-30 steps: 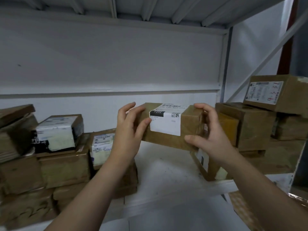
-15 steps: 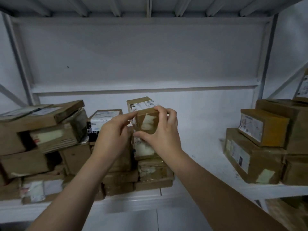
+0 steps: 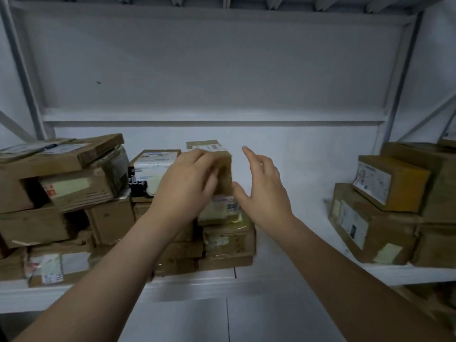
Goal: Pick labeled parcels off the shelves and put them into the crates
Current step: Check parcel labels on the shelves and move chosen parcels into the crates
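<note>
Head view: L hand [image 3: 187, 186] grips small parcel [image 3: 225, 174]; R hand [image 3: 265, 193] spread, holding nothing.
Parcel under L fingers, atop stack [image 3: 227, 240] on shelf [image 3: 296, 243]; R hand just beside it. No crate in view. Est. pick step, crating not yet done.

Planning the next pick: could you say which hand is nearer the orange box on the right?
Right. The right hand hovers left of the orange box; the left hand, farther left, holds a parcel.

Dim, bluish light; blurred hands, bowed edges.
</note>
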